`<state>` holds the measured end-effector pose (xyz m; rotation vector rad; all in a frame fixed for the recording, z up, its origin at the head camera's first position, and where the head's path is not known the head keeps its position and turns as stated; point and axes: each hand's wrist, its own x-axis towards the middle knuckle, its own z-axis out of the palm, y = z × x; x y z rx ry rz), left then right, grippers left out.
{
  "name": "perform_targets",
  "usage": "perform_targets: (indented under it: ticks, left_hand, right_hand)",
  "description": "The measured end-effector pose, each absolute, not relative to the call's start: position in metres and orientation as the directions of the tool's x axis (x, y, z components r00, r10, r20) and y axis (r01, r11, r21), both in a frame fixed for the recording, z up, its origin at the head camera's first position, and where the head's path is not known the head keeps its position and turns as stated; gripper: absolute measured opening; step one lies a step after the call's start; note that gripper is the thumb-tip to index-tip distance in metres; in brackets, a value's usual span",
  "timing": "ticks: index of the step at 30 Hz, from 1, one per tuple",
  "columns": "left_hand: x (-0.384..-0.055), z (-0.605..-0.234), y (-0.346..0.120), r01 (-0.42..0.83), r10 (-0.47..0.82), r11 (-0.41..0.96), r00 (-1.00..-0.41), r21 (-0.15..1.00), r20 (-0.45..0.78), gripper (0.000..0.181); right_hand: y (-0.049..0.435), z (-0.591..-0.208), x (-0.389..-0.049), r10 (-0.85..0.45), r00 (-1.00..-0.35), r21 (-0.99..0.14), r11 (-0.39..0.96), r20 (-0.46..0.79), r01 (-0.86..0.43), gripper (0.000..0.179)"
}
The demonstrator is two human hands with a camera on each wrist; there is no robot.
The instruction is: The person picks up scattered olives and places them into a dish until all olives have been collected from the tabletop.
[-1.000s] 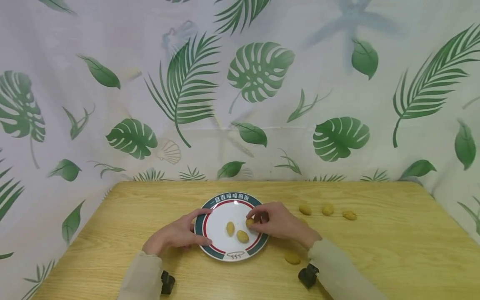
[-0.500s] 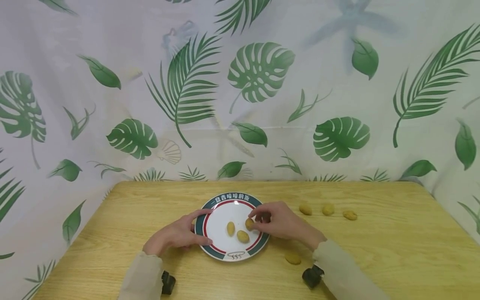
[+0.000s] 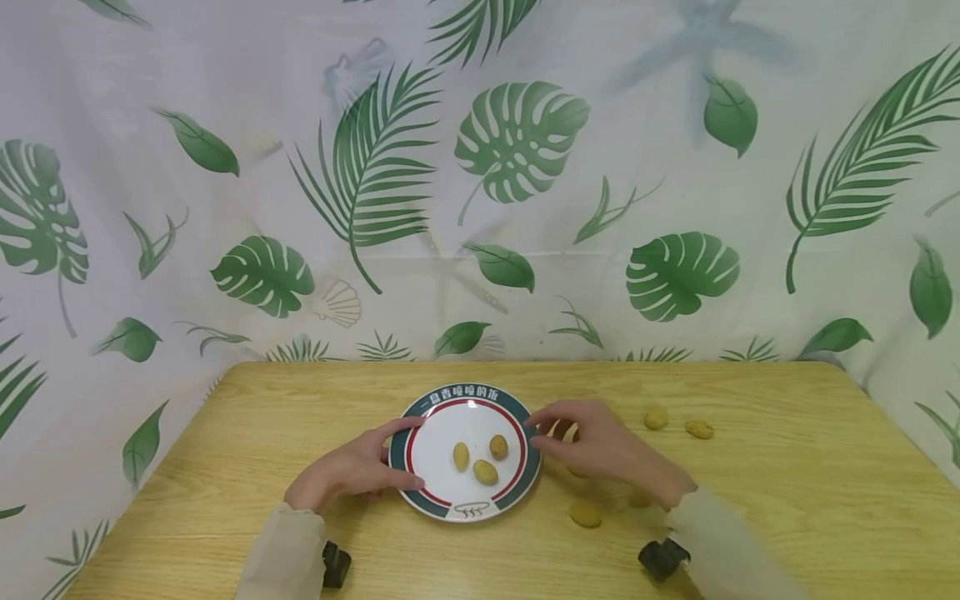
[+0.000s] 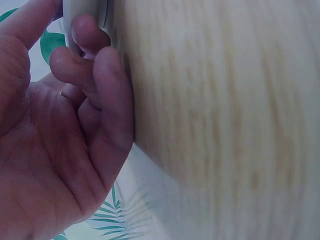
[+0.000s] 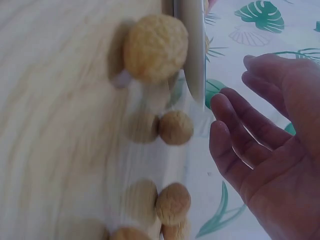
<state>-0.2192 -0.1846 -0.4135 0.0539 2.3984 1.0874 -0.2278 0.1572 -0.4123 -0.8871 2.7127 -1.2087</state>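
A round white plate (image 3: 517,487) with a teal and red rim rests on the table. On it lie three oval, yellow-brown walnuts in the shell: one walnut (image 3: 461,457) at the left, another walnut (image 3: 485,472) in front, a third walnut (image 3: 498,447) to the right. My left hand (image 3: 352,462) grips the plate's left rim, thumb and index finger over the edge, the other fingers curled low beside the table. Just at the right rim, my right hand (image 3: 588,437) holds nothing; its fingers are loosely bent in the right wrist view.
More walnuts lie on the wooden table (image 3: 787,483): one walnut (image 3: 586,515) in front of my right hand, and a walnut (image 3: 656,418) and a creased walnut (image 3: 700,430) farther back. Others are partly hidden under my right hand and wrist. A leaf-printed curtain (image 3: 540,300) hangs behind.
My right hand has let go of the third walnut on the plate and moved right, to the rim, now covering a walnut seen earlier behind it. The left hand and plate stay put.
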Motion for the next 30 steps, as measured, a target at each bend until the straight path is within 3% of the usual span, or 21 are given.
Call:
perform_targets:
  ticks: [21,30]
  left_hand:
    - [-0.22,-0.415,-0.184,-0.158,0.237,0.679,-0.877,0.717,-0.417,0.085]
    - [-0.219,-0.415,-0.184,-0.163,0.235,0.676,-0.877,0.718,-0.42,0.085]
  right_hand:
    - [0.22,-0.414,-0.227,-0.386,-0.864,-0.619,0.604,0.324,-0.502,0.022]
    - [0.238,-0.414,-0.226,-0.435,-0.868,-0.612,0.627,0.239,-0.482,0.023]
